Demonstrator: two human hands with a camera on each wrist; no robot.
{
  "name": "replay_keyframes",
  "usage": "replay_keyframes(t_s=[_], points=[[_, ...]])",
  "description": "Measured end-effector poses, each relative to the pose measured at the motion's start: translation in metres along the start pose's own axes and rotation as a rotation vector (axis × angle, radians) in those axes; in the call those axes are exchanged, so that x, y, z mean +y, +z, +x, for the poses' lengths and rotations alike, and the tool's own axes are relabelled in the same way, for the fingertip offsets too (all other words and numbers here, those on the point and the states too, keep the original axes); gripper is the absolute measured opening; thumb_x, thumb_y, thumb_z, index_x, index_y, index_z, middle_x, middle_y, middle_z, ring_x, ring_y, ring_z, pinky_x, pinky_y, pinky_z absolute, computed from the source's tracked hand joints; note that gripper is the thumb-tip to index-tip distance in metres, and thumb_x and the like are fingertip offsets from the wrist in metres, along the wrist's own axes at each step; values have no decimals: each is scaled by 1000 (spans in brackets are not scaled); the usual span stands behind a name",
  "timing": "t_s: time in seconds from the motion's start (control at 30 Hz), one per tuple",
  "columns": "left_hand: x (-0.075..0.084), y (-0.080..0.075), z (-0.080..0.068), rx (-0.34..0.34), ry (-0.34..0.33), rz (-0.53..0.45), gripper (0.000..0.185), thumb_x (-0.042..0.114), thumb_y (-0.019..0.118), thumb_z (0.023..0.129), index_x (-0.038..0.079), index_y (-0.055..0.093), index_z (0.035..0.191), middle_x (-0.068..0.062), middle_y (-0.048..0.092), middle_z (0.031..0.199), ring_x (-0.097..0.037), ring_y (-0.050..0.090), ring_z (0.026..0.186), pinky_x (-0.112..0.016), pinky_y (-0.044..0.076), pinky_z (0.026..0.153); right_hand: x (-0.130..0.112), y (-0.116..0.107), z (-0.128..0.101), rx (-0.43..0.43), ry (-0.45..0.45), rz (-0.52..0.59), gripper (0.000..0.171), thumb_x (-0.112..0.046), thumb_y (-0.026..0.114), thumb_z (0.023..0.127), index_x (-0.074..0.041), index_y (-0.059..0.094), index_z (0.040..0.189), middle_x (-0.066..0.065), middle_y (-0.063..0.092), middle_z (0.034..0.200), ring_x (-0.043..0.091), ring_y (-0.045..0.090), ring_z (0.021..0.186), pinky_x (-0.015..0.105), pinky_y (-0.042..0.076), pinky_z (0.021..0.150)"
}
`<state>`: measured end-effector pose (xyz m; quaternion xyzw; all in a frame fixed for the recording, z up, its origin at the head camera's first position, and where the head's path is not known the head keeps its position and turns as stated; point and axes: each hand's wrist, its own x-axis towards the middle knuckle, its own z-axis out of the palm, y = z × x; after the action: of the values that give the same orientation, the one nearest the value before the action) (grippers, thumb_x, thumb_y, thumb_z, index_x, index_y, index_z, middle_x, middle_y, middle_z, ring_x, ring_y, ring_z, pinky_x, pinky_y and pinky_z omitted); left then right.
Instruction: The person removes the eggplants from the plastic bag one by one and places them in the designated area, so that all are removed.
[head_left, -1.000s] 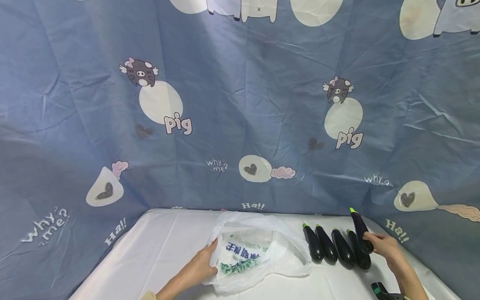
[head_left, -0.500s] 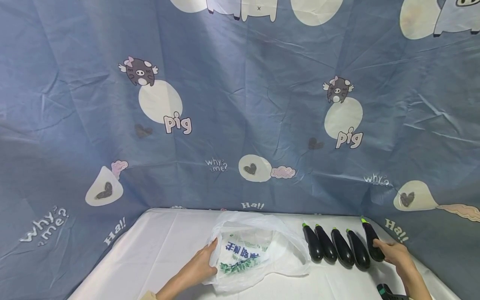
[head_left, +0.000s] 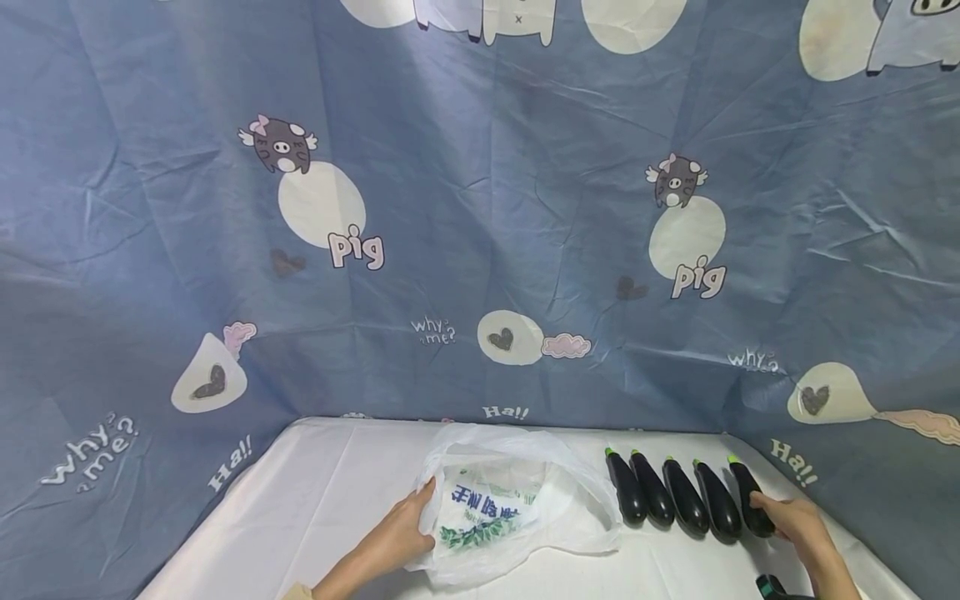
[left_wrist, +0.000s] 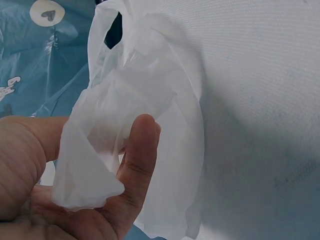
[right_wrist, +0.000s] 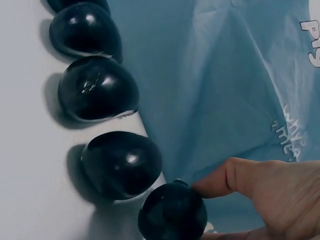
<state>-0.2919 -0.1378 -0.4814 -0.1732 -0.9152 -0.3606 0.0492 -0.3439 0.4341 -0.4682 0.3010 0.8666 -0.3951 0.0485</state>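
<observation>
A white plastic carrier bag (head_left: 577, 517) with blue lettering and green leaf print lies at the middle of the table, its mouth spread. My left hand (head_left: 401, 533) holds the bag's left side; the left wrist view has thin plastic (left_wrist: 135, 85) between thumb and fingers. At the right, my right hand (head_left: 798, 527) grips the blunt end of the rightmost eggplant (head_left: 743, 490), dark and glossy with a green stem tip. Seen end-on in the right wrist view, that eggplant (right_wrist: 171, 212) is pinched between thumb and fingers. Whether it touches the table is unclear.
Several more eggplants (head_left: 684, 497) lie side by side between the bag and my right hand, stems pointing away. A white cloth covers the table (head_left: 330, 483). Behind it hangs a blue curtain (head_left: 450, 208) printed with pigs, which also runs along both sides.
My right hand has carried its eggplant rightward and down, from over the neighbouring one to the right end of the row. My left hand and the bag have stayed put.
</observation>
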Motion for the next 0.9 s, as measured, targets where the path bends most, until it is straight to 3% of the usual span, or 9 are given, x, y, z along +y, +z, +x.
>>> replay_keyframes(t_s=[0.13, 0.3, 0.5, 0.77, 0.9], points=[[0, 0, 0, -3, 1, 3, 84, -3, 61, 58, -12, 29, 135, -31, 33, 137, -46, 31, 126, -55, 27, 101, 2, 4, 1, 51, 3, -21, 61, -38, 60, 77, 17, 50, 100, 22, 46, 88, 29, 46, 81, 37, 45, 69], [1, 0, 0, -3, 3, 5, 84, -2, 61, 58, -12, 29, 135, -31, 33, 138, -45, 31, 126, -55, 28, 101, 4, 9, 4, 66, 10, -11, 55, -33, 60, 77, 18, 50, 97, 17, 43, 80, 25, 44, 72, 29, 43, 60], [1, 0, 0, -7, 0, 6, 84, -2, 60, 59, -12, 28, 136, -31, 32, 138, -45, 31, 126, -55, 28, 100, 7, 9, 9, 49, 35, -14, 35, -31, 58, 77, 2, 51, 72, 0, 36, 56, 14, 38, 54, 28, 34, 57], [1, -1, 0, -4, -3, 6, 84, -1, 60, 58, -12, 28, 136, -29, 33, 138, -43, 31, 127, -54, 28, 101, 6, 9, 9, 24, 36, -39, 42, -35, 56, 80, 6, 49, 78, 7, 39, 64, 17, 42, 61, 28, 37, 60], [1, -1, 0, -10, -4, -1, 85, -2, 60, 58, -12, 28, 136, -30, 32, 138, -44, 30, 127, -55, 27, 101, 7, 9, 7, 32, 27, -25, 40, -34, 56, 80, 5, 50, 74, 4, 37, 61, 15, 40, 57, 28, 37, 59]])
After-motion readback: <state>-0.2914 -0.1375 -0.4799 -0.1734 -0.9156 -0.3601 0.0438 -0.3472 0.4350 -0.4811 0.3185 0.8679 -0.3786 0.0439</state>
